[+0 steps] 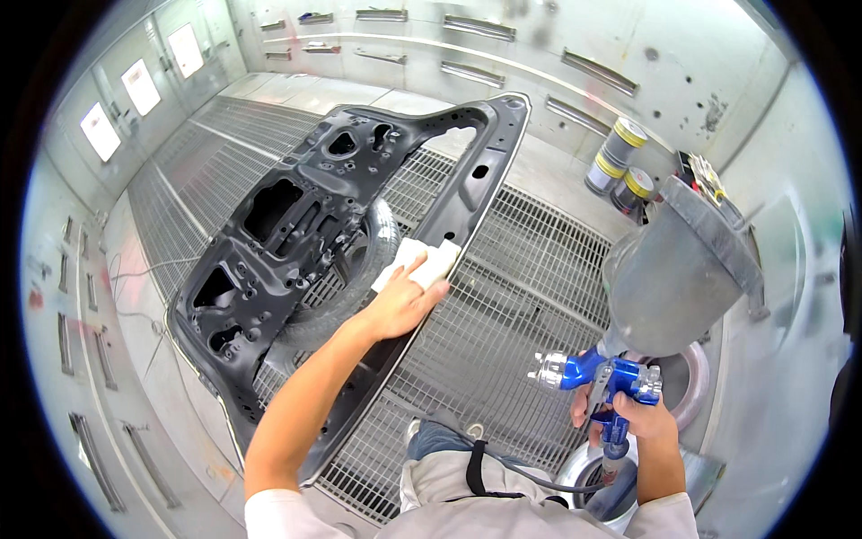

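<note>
My left hand (409, 296) presses a folded white cloth (435, 263) onto the right edge of a black car door panel (328, 180), its fingers closed on the cloth. The panel lies angled across a dark tyre (305, 328), which shows through an opening and is partly hidden beneath it. My right hand (633, 418) grips a blue and silver spray gun (582, 368) at the lower right, with a large grey paint cup (673, 278) on top. A hose runs from the bottom of the gun's handle across in front of my body.
Floor grating (516, 323) lies under and around the panel. Several cans (615, 154) stand by the back wall (404, 36) at the right. A pale ring-shaped object (696, 386) and a metal drum (575, 467) are behind my right hand. A cable (144, 268) lies at the left.
</note>
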A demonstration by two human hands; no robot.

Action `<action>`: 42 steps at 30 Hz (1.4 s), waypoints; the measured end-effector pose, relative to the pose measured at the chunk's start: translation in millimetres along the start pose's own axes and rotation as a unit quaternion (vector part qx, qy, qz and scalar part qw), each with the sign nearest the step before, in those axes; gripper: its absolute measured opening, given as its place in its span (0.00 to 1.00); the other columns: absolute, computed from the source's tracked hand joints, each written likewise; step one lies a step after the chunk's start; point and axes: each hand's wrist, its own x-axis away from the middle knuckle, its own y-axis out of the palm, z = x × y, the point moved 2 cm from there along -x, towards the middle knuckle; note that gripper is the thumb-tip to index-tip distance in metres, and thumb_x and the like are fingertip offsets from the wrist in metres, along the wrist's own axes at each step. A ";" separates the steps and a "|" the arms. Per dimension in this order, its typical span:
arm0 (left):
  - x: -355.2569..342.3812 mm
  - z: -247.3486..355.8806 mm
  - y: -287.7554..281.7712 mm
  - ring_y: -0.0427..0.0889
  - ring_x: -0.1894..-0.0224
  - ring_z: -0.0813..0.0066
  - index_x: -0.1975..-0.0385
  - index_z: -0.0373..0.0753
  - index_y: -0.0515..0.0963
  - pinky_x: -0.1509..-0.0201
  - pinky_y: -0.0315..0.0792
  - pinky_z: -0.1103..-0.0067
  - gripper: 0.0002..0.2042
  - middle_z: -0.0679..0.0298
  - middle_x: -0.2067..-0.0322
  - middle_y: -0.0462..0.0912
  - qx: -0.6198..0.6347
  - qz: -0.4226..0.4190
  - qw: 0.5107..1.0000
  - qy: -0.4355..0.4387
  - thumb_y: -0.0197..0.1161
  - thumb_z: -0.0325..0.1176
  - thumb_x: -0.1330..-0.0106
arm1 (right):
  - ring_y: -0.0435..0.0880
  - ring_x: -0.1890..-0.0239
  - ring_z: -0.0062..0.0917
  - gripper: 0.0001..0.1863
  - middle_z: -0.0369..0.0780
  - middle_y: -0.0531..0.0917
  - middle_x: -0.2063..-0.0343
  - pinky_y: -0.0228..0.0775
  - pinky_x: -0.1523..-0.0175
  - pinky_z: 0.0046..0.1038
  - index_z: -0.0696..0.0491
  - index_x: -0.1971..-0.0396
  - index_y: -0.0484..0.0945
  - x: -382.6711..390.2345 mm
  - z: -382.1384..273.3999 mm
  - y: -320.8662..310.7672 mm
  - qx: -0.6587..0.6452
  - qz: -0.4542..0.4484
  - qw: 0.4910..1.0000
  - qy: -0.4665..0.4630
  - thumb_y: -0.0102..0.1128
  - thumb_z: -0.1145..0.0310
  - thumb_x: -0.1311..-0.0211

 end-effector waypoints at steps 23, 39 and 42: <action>-269.6 -21.6 -12.8 0.42 0.26 0.49 0.29 0.43 0.52 0.26 0.39 0.53 0.29 0.58 0.27 0.45 0.054 -0.014 0.998 0.000 0.48 0.43 0.27 | 0.82 0.63 0.39 0.40 0.52 0.79 0.64 0.81 0.76 0.32 0.53 0.34 0.56 -288.6 -147.2 -266.1 -0.060 0.008 0.996 -0.059 0.66 0.55 0.40; -322.4 -61.2 -1.0 0.74 0.49 0.45 0.44 0.35 0.69 0.44 0.68 0.62 0.23 0.45 0.50 0.73 0.147 0.075 0.927 -0.338 0.45 0.49 0.26 | 0.82 0.72 0.38 0.39 0.54 0.79 0.64 0.77 0.76 0.37 0.50 0.33 0.57 -454.5 -223.1 -367.2 -0.056 -0.301 0.952 -0.023 0.61 0.49 0.38; -219.5 -44.2 -3.1 0.78 0.57 0.45 0.47 0.41 0.72 0.51 0.71 0.62 0.21 0.47 0.61 0.79 0.095 0.034 0.891 -0.443 0.46 0.50 0.27 | 0.82 0.73 0.38 0.39 0.54 0.80 0.64 0.77 0.77 0.37 0.50 0.33 0.57 -478.7 -232.4 -378.4 -0.080 -0.353 0.932 -0.007 0.60 0.48 0.38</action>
